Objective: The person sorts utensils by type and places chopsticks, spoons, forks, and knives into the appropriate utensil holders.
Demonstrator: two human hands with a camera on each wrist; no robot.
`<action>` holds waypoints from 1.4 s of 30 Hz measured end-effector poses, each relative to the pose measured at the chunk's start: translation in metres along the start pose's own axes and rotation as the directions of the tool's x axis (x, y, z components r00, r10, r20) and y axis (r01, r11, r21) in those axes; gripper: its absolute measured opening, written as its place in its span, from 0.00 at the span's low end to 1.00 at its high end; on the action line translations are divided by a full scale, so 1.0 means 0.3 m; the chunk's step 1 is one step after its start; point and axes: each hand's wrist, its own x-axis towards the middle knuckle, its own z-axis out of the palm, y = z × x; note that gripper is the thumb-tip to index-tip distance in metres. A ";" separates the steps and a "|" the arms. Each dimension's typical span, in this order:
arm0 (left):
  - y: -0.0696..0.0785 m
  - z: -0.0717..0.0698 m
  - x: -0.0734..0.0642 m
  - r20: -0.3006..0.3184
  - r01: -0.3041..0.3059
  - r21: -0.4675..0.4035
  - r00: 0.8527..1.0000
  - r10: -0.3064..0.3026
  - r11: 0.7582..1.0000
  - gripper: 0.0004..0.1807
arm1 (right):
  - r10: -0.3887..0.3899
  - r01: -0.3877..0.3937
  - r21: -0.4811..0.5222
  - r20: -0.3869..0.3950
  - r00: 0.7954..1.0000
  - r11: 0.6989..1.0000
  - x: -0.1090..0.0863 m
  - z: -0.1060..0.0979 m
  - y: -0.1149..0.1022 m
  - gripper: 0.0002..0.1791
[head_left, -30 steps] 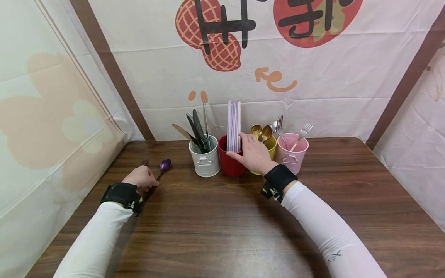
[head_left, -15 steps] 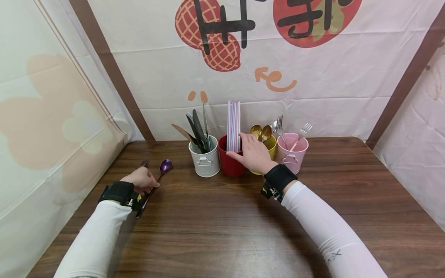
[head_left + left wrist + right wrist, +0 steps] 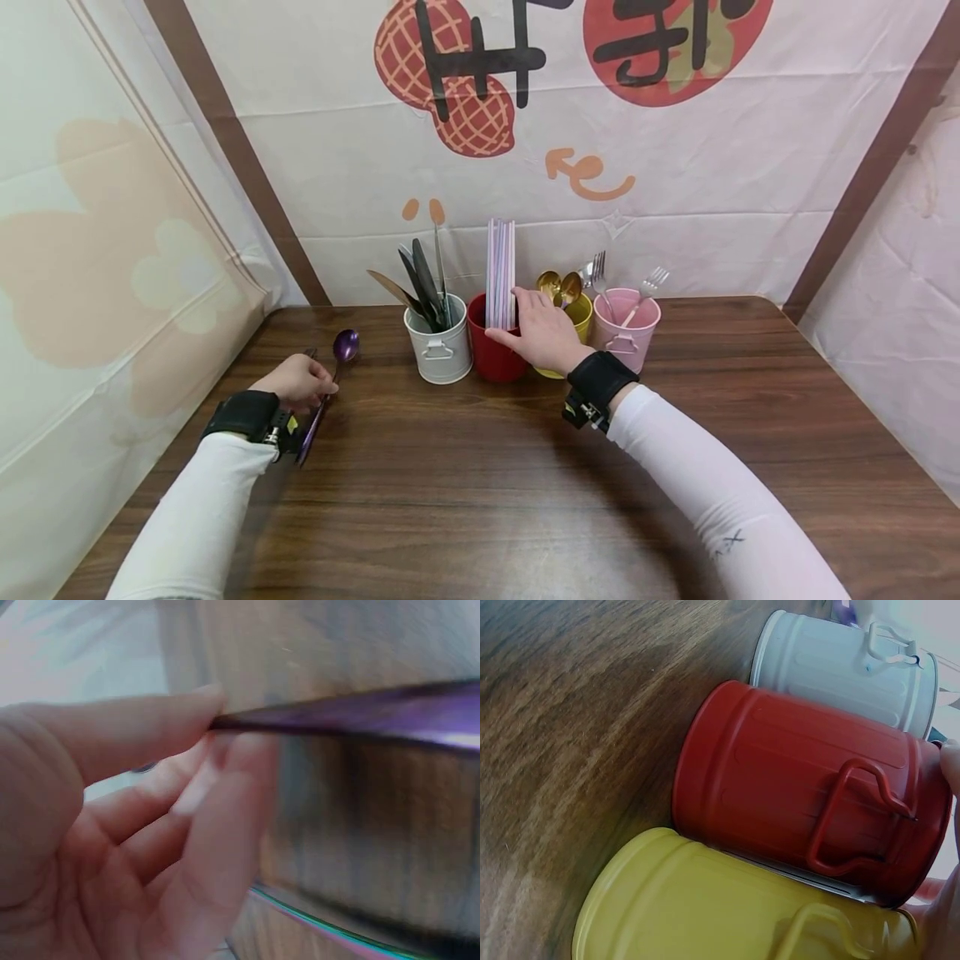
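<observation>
A purple spoon (image 3: pixel 346 345) is pinched between the thumb and fingers of my left hand (image 3: pixel 295 385), at the left of the table. Its bowl points toward the back wall. In the left wrist view its blurred purple handle (image 3: pixel 360 718) runs from the fingertips to the right. The tip of another utensil (image 3: pixel 310 352) shows behind this hand, mostly hidden. My right hand (image 3: pixel 545 332) rests at the rim of the red bucket (image 3: pixel 495 354), thumb across the front, fingers extended beside the pastel straws (image 3: pixel 500 275) standing in it.
A white bucket (image 3: pixel 441 354) with several knives (image 3: pixel 423 275) stands left of the red one. To its right are a yellow bucket (image 3: pixel 581 315) with gold spoons (image 3: pixel 549 284) and a pink bucket (image 3: pixel 628 332) with forks (image 3: pixel 652 281). A printed cloth wall (image 3: pixel 337 167) rises behind the table.
My left hand has shifted slightly left, and the spoon's bowl has moved up and to the left with it. The right hand has stayed at the red bucket.
</observation>
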 end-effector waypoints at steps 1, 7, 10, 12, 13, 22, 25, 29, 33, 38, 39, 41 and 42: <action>0.001 -0.004 0.000 -0.025 -0.016 -0.026 1.000 0.015 1.000 0.07 | -0.006 0.006 0.000 0.007 1.000 1.000 0.000 -0.002 0.000 0.45; 0.040 -0.038 -0.019 -0.187 -0.132 -0.150 0.977 0.103 0.980 0.10 | -0.066 0.064 0.028 0.055 0.996 0.998 -0.010 -0.031 0.017 0.45; 0.079 -0.058 -0.045 -0.283 -0.219 -0.163 0.945 0.167 0.962 0.13 | -0.098 0.095 0.067 0.055 0.994 0.993 -0.018 -0.056 0.039 0.44; 0.116 -0.067 -0.067 -0.345 -0.276 -0.205 0.918 0.195 0.939 0.14 | -0.103 0.099 0.082 0.048 0.994 0.992 -0.028 -0.078 0.058 0.45; 0.136 -0.070 -0.077 -0.375 -0.305 -0.229 0.904 0.205 0.924 0.14 | -0.104 0.100 0.089 0.048 0.993 0.991 -0.034 -0.092 0.067 0.45; 0.331 -0.055 -0.135 -0.536 -0.590 -0.404 0.772 0.342 0.699 0.04 | -0.060 0.064 0.067 -0.062 0.996 0.996 -0.110 -0.208 0.187 0.42; 0.404 -0.032 -0.142 -0.551 -0.649 -0.420 0.738 0.390 0.634 0.04 | -0.019 0.022 0.048 -0.077 0.997 0.999 -0.129 -0.221 0.228 0.43; 0.497 0.011 -0.123 -0.581 -0.708 -0.383 0.684 0.442 0.593 0.05 | -0.011 0.012 0.014 -0.085 0.996 1.000 -0.143 -0.211 0.270 0.42; 0.572 0.068 -0.081 -0.597 -0.758 -0.329 0.629 0.498 0.563 0.05 | -0.031 0.031 -0.002 -0.078 0.996 1.000 -0.144 -0.185 0.289 0.44; 0.650 0.142 -0.039 -0.556 -0.735 -0.286 0.650 0.518 0.615 0.08 | -0.017 0.017 -0.009 -0.076 0.997 1.000 -0.147 -0.151 0.291 0.46; 0.665 0.154 -0.031 -0.539 -0.720 -0.279 0.665 0.517 0.635 0.09 | -0.011 0.011 -0.011 -0.082 0.997 1.000 -0.149 -0.145 0.291 0.46; 0.698 0.177 -0.013 -0.509 -0.695 -0.270 0.691 0.514 0.666 0.11 | -0.004 0.002 -0.014 -0.104 0.995 1.000 -0.152 -0.133 0.292 0.46; 0.713 0.186 -0.001 -0.498 -0.692 -0.259 0.694 0.521 0.674 0.11 | 0.000 -0.002 -0.017 -0.115 0.993 1.000 -0.152 -0.128 0.292 0.45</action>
